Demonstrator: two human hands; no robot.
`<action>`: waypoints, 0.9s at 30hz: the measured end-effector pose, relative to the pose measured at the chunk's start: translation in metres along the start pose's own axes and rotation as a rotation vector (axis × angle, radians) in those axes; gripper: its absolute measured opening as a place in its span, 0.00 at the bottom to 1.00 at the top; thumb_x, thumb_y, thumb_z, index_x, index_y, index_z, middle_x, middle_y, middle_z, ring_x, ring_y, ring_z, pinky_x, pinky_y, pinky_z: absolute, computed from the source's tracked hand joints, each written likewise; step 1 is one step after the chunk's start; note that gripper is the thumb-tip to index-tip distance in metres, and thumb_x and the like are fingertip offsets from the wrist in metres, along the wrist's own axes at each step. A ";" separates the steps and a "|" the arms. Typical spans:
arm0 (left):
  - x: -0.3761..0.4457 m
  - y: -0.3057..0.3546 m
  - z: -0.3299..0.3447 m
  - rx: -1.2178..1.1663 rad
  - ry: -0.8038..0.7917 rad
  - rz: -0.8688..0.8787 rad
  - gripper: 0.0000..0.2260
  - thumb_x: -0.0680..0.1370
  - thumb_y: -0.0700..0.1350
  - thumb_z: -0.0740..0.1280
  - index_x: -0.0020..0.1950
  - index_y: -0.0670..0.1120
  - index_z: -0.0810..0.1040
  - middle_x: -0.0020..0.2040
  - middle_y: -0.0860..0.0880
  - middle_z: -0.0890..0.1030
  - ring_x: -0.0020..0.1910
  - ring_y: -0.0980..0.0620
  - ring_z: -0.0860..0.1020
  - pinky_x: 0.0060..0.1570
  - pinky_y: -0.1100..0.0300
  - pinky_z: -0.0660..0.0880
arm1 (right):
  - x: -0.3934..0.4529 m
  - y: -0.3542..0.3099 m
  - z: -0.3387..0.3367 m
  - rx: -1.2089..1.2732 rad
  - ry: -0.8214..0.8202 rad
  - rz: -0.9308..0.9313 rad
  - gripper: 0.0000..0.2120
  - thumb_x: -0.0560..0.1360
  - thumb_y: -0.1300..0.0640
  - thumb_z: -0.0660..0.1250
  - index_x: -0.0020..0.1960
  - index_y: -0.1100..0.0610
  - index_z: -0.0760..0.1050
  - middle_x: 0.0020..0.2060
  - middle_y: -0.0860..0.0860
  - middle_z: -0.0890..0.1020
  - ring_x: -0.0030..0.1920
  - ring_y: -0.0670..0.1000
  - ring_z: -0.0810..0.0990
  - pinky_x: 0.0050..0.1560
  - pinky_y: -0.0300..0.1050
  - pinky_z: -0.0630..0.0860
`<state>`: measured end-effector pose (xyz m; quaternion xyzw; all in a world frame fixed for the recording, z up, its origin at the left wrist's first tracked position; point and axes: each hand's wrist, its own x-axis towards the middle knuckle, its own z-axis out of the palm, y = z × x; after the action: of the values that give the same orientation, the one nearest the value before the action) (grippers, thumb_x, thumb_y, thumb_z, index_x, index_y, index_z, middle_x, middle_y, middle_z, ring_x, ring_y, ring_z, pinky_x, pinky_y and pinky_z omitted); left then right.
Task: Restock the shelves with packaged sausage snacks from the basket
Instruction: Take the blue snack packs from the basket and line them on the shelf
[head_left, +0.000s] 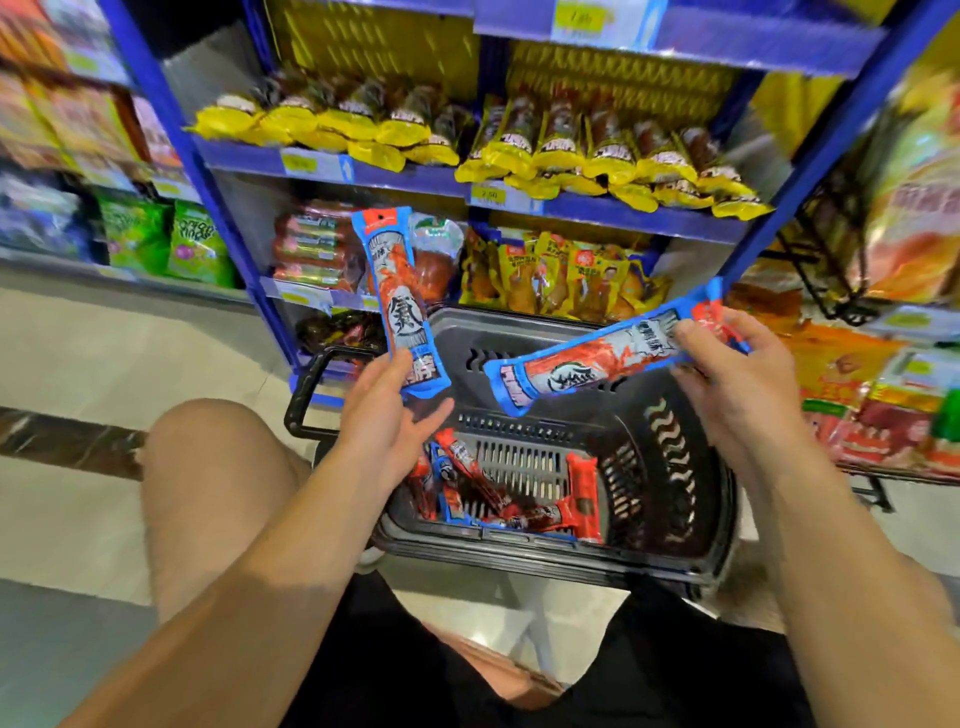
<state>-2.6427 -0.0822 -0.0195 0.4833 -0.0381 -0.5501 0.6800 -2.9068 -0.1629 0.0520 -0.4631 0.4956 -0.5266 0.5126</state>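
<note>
Left hand (387, 415): thumb and fingers pinch the bottom end of one blue-and-red sausage pack (397, 296), held upright, its top rising above the hand toward the shelves.

Right hand (737, 374): fingers and thumb curled round the red end of a second sausage pack (602, 358), held nearly level, its free end pointing toward the left hand. The two packs are close but not touching.

Basket (670, 566): dark plastic, directly below both hands, on the floor in front of the person's knees. Remaining packs (498, 488) lie loose on its bottom, under and just right of the left hand; several are visible, exact count unclear because they overlap. Most of the basket floor shows bare.

Shelves (332, 166): blue unit beyond the hands. Upper tier carries yellow-ended packs (597, 150); the tier behind the upright pack holds other sausage items. No matching blue-and-red packs can be made out on any tier, though parts of the picture are blurred.

Judgement on progress: two packs lifted, neither yet placed. The basket looks mostly emptied, so the job may be well along, but the handful left below plus the two in hand remain to be shelved. Destination slot not identifiable from this view.
</note>
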 end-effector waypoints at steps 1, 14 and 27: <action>0.000 -0.002 0.004 0.017 -0.011 -0.017 0.04 0.82 0.47 0.63 0.53 0.50 0.77 0.57 0.45 0.81 0.56 0.43 0.79 0.54 0.40 0.77 | 0.001 0.001 0.005 -0.012 -0.012 0.005 0.08 0.74 0.62 0.72 0.42 0.50 0.78 0.33 0.42 0.82 0.38 0.42 0.82 0.44 0.41 0.77; -0.019 -0.026 0.032 -0.023 -0.126 -0.138 0.07 0.81 0.42 0.62 0.55 0.43 0.79 0.52 0.42 0.84 0.54 0.42 0.82 0.53 0.43 0.78 | -0.004 0.028 0.080 -0.179 -0.206 0.040 0.10 0.74 0.53 0.71 0.54 0.51 0.75 0.48 0.49 0.84 0.51 0.48 0.83 0.56 0.52 0.80; -0.040 0.049 0.028 0.258 -0.177 0.160 0.07 0.82 0.44 0.62 0.57 0.46 0.78 0.45 0.47 0.84 0.39 0.51 0.82 0.42 0.52 0.76 | -0.012 -0.021 0.097 -0.443 -0.418 -0.122 0.22 0.74 0.65 0.70 0.61 0.49 0.65 0.53 0.47 0.79 0.53 0.48 0.79 0.50 0.41 0.77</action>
<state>-2.6394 -0.0718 0.0488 0.5114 -0.2064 -0.5254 0.6479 -2.8115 -0.1559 0.0814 -0.6906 0.4534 -0.3291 0.4575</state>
